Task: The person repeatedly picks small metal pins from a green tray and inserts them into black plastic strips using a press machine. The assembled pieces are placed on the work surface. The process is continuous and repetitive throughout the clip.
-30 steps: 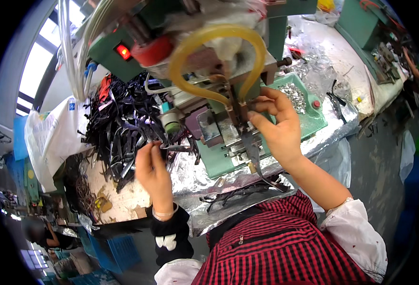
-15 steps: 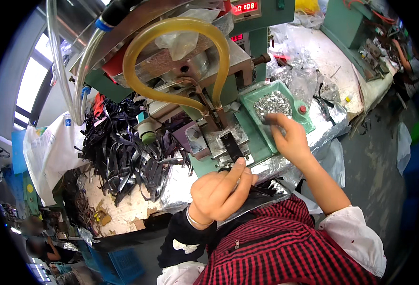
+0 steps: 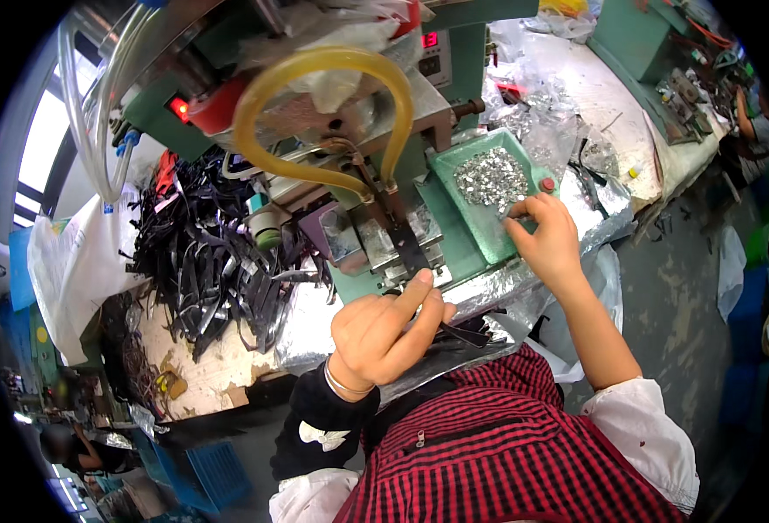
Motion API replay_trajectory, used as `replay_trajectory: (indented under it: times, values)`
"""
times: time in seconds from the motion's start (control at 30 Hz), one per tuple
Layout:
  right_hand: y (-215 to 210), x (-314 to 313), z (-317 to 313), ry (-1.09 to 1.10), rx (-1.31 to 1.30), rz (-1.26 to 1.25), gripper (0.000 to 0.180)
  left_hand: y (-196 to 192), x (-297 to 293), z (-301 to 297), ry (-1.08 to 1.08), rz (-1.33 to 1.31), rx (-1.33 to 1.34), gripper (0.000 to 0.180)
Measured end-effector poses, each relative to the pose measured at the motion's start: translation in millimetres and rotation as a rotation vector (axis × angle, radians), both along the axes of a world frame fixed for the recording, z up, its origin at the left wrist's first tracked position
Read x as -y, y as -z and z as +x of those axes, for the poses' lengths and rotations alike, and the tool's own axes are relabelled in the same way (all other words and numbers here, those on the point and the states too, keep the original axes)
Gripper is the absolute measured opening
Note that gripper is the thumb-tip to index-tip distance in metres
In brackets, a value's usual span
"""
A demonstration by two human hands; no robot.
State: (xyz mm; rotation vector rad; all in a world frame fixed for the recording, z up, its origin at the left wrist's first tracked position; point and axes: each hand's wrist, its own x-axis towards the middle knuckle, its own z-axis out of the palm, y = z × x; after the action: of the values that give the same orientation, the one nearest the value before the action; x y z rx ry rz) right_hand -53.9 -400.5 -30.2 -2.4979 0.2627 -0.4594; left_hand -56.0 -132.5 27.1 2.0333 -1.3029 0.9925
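My left hand (image 3: 384, 336) has its fingertips closed on the near end of a black strap (image 3: 409, 248). The strap lies on the metal fixture (image 3: 376, 247) of a green press, its far end reaching in under the tool head (image 3: 388, 207). Over the right side of a green tray (image 3: 470, 213), my right hand (image 3: 548, 240) has thumb and forefinger pinched together. Whatever may be between those fingertips is too small to make out. Small shiny metal pieces (image 3: 492, 177) lie heaped in the tray's far part.
A yellowish hose (image 3: 322, 59) loops in front of the press. To the left lies a big tangle of black straps (image 3: 219, 261). More black straps (image 3: 467, 336) rest by the table's near edge. Clear plastic bags (image 3: 546, 113) lie behind the tray.
My right hand has drawn back rightward from the metal pieces, its fingers now pinched. The left hand stays on the strap. The whole view has shifted slightly.
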Motion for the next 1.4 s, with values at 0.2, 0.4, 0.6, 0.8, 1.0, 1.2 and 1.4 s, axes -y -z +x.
replay_trajectory:
  times: [0.2, 0.4, 0.6, 0.8, 1.0, 1.2, 1.4]
  values:
    - [15.9, -6.7, 11.4, -0.012, 0.093, -0.214, 0.011, -9.0, -11.0, -40.6, -0.112, -0.088, -0.234, 0.029]
    - [11.9, -7.2, 5.8, -0.057, 0.245, 0.156, 0.009, -51.3, -87.4, -52.8, -0.681, -0.235, -0.007, 0.022]
    - [-4.7, -35.2, 33.8, -0.126, 0.255, 0.418, 0.015, 44.2, -146.7, 33.4, -0.936, 0.373, -0.33, 0.036]
    - [14.7, 0.4, -3.6, -0.039, 0.45, 0.054, 0.013, 80.1, -169.2, 48.3, -0.773, 0.229, -0.064, 0.02]
    - [-10.9, -4.9, -33.4, -0.087, 0.395, 0.273, 0.015, 42.1, -179.2, 22.6, -0.617, -0.669, -0.808, 0.037]
    - [-55.3, -75.2, 27.2, -0.394, 0.469, 0.494, 0.02, 48.6, -129.6, 36.4, -0.34, -0.695, -0.968, 0.03]
    - [-43.7, -107.4, 19.7, -0.305, 0.375, 0.95, 0.037, 44.2, -112.1, 8.4, -0.607, -0.723, -0.789, 0.018]
